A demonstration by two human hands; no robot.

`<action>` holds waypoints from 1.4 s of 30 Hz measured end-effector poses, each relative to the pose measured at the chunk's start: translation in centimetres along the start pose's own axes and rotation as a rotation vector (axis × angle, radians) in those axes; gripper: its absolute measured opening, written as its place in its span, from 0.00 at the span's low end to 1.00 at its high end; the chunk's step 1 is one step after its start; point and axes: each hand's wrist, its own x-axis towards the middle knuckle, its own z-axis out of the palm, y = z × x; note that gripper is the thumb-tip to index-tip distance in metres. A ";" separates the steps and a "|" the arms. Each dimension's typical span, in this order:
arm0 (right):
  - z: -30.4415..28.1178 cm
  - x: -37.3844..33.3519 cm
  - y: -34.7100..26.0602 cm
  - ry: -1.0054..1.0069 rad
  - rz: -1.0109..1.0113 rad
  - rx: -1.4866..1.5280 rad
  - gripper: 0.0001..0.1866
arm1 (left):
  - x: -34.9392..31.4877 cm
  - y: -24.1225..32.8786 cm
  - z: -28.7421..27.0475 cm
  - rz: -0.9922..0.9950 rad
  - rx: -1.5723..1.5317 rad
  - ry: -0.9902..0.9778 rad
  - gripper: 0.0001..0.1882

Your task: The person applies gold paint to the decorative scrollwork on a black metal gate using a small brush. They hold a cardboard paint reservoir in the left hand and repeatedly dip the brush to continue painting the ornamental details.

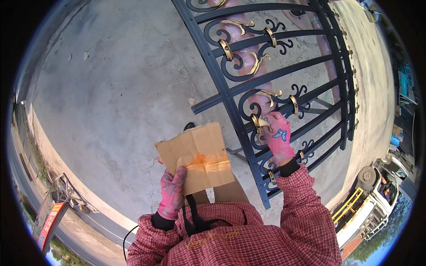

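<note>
My left hand (172, 191), in a pink glove, grips a creased piece of brown cardboard (202, 181) by its lower left side, thumb on top. An orange-gold stain marks the middle of the cardboard. In a pink glove with a blue butterfly on its back, my right hand (279, 136) is closed at a gold collar (255, 122) on a black scroll of the metal railing panel (226, 88). Something pale shows at its fingertips, too hidden to name. Other scrolls nearby carry gold leaves (257, 63) and gold collars (294, 104).
Long wrapped bundles (248, 48) in pinkish plastic lie beneath the panel. A bar (207, 103) juts from the panel's left side over the concrete floor (111, 88). A white truck (370, 213) stands at the lower right; a red sign (49, 225) is at the lower left.
</note>
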 end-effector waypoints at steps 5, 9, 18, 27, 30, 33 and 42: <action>-0.1 -2.2 0.8 -0.207 0.042 -0.118 0.12 | 0.5 0.1 0.8 0.004 0.024 0.025 0.17; -3.6 -3.0 -3.6 -0.020 0.055 0.256 0.14 | 1.4 0.7 2.1 0.002 0.026 0.072 0.15; -3.8 -3.5 -12.8 -0.157 -0.298 0.117 0.18 | 2.6 0.9 3.6 0.058 0.147 0.001 0.14; -3.5 -6.3 -9.9 -0.004 -0.255 0.155 0.17 | 3.0 0.8 3.2 0.041 0.092 -0.062 0.14; -3.5 -6.6 -5.8 0.192 -0.039 0.090 0.20 | 3.5 0.4 0.9 0.046 0.111 -0.028 0.14; -0.9 -5.8 -1.5 0.266 0.039 -0.031 0.19 | 3.6 0.2 1.1 0.028 0.129 -0.005 0.14; 3.8 -7.4 3.3 0.164 -0.046 -0.028 0.16 | 2.8 -1.2 0.4 -0.022 0.110 0.028 0.17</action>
